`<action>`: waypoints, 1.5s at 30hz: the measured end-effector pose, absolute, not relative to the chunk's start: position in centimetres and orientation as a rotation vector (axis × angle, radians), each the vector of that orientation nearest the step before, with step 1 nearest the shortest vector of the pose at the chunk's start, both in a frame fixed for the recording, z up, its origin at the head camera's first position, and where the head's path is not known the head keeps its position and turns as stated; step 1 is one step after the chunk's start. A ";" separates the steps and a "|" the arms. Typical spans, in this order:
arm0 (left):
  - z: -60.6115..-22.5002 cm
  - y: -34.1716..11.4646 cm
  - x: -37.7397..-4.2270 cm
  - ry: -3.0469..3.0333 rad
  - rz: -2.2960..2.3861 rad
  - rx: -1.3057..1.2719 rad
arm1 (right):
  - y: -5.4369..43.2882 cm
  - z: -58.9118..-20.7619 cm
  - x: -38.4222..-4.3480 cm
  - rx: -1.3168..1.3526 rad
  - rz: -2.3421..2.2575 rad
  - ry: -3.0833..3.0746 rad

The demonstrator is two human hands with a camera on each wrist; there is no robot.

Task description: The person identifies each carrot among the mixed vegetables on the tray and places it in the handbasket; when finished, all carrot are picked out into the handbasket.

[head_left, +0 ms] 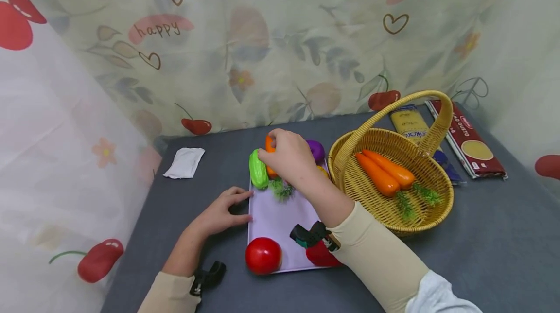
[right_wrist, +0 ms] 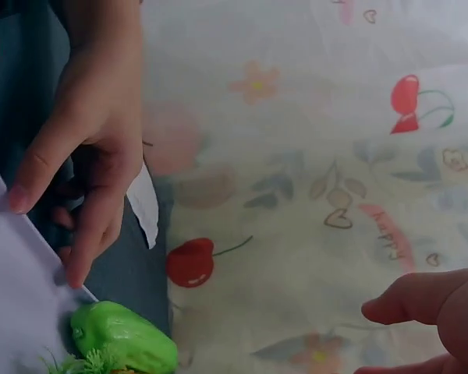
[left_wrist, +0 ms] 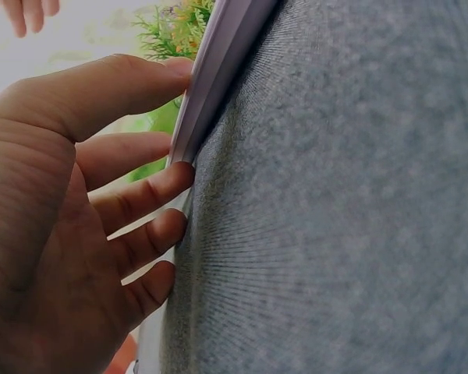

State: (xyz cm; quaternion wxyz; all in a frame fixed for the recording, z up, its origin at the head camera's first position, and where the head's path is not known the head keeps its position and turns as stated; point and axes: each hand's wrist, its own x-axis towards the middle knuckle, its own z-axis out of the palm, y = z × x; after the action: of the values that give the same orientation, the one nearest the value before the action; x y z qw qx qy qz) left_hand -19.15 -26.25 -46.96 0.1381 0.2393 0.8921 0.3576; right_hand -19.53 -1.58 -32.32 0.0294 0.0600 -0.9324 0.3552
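Observation:
My left hand (head_left: pixel 225 212) touches the left edge of a pale lilac tray (head_left: pixel 280 223), thumb and fingers spread along its rim. In the left wrist view its fingertips (left_wrist: pixel 179 70) meet that rim. Above the tray's far end is my right hand (head_left: pixel 290 155), over an orange carrot (head_left: pixel 271 173) with a green tuft. The right wrist view shows its thumb (right_wrist: pixel 398 302) apart from the other fingers, with nothing seen between them. Beside the carrot lies a light green vegetable (head_left: pixel 258 169). A purple one (head_left: pixel 316 150) is partly hidden behind the right hand.
At the tray's near end sit a tomato (head_left: pixel 264 255) and a red item (head_left: pixel 321 254) half covered by the right wrist. To the right stands a wicker basket (head_left: pixel 444 206) holding two carrots (head_left: pixel 380 177). Behind it lie two food packets (head_left: pixel 470 143). A white packet (head_left: pixel 185 163) is left.

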 end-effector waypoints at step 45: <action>-47.2 -26.5 -19.2 2.592 1.044 0.710 | -2.1 -39.0 -23.6 -0.172 0.736 -3.149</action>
State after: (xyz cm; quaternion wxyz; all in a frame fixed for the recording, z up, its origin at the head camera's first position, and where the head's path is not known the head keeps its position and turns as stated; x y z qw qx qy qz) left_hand -19.23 -26.54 -47.20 0.1289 0.2441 0.8916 0.3590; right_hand -23.63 -2.14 -39.01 -0.0487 -0.0532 -0.9712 0.2270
